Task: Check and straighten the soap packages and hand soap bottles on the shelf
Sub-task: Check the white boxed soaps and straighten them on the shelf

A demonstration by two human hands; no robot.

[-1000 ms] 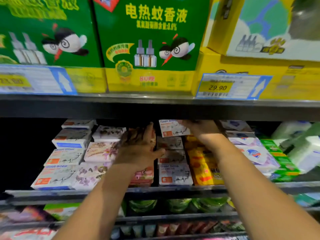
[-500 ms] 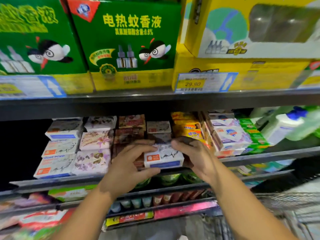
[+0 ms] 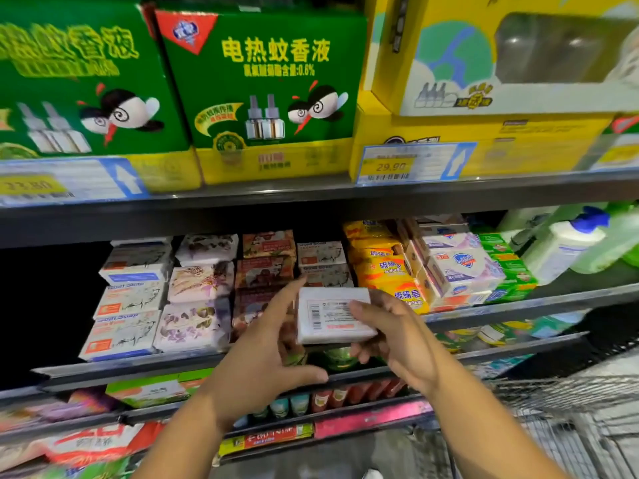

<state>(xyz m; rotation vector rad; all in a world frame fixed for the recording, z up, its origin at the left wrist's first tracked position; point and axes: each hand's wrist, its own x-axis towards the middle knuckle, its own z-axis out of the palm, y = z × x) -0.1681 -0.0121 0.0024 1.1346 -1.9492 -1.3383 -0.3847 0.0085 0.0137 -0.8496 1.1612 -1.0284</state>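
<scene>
A white soap package (image 3: 328,314) is held in front of the middle shelf, its back label with barcode facing me. My right hand (image 3: 397,344) grips it, thumb across the label and fingers underneath. My left hand (image 3: 266,344) touches its left edge with straight fingers, thumb spread below. Behind them on the shelf lie stacked goat soap packages (image 3: 128,299), floral-wrapped soap packages (image 3: 197,305), yellow sulfur soap packages (image 3: 383,264) and white-and-pink soap boxes (image 3: 460,267). Hand soap bottles (image 3: 567,240) with blue caps lean at the far right.
Green and yellow mosquito-liquid boxes (image 3: 269,91) fill the upper shelf above a price tag (image 3: 411,164). The shelf's front rail (image 3: 138,366) runs below the soaps. Lower shelves hold more packets. A wire shopping cart (image 3: 570,420) stands at the lower right.
A soap package was taken from deep on the shelf, brought forward between both hands and turned over, so its barcode side now faces me. My view pulled back from the shelf.
</scene>
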